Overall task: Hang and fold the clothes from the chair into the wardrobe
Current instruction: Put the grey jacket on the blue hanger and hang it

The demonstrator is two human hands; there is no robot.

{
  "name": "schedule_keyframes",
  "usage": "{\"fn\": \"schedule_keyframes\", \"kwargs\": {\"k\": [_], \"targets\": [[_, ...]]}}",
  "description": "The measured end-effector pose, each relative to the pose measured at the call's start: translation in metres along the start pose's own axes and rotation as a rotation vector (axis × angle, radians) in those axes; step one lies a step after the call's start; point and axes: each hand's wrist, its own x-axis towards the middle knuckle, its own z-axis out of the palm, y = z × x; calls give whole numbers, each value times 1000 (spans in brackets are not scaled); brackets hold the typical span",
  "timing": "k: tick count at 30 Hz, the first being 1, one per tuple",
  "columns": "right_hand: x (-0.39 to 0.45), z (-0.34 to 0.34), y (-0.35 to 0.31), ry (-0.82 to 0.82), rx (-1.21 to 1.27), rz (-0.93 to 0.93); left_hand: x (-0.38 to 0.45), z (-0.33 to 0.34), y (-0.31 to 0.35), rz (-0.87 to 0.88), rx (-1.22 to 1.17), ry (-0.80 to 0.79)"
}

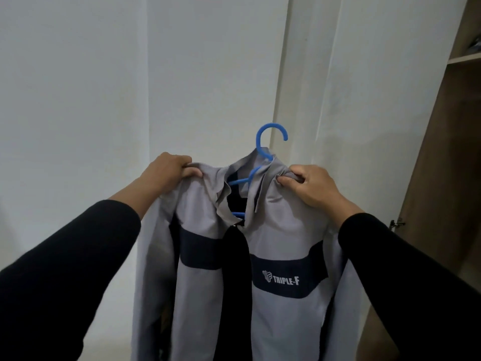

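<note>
Your left hand (169,171) and right hand (309,187) each pinch a shoulder of the jacket (281,230), mid-frame; it looks light and floppy, so grab the blue hanger (270,136) hook instead.

One grey jacket (276,246) hanging on one blue hanger (263,149); two hands gripping it: left hand (166,173), right hand (312,186); one wardrobe (447,142) standing open.
</note>
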Motion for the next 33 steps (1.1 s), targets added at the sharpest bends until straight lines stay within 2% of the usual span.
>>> {"fn": "schedule_keyframes", "kwargs": {"k": [2,7,9,11,12,14,16,19,21,27,29,31,33], "targets": [[1,3,3,74,131,23,7,-4,-4,27,-32,-4],[3,6,8,181,414,116,22,2,-7,-73,-85,170],[5,7,11,193,423,142,24,5,3,-66,-103,336],[8,10,14,222,430,195,22,11,22,-6,-44,590],[10,11,15,239,435,229,18,17,37,25,-64,646],[15,14,13,261,429,275,7,34,69,49,-150,557],[19,16,9,271,413,295,-1,55,91,-28,-167,442],[22,14,8,305,383,332,1,73,100,-152,-213,358],[23,14,10,324,354,339,7,71,109,-170,-253,296],[19,20,15,290,149,396,3,61,143,140,-354,135],[15,19,19,265,158,392,-1,65,138,255,-264,43],[11,15,23,231,210,349,-2,65,124,324,-204,91],[9,6,23,215,265,289,3,59,108,237,-266,304]]}}
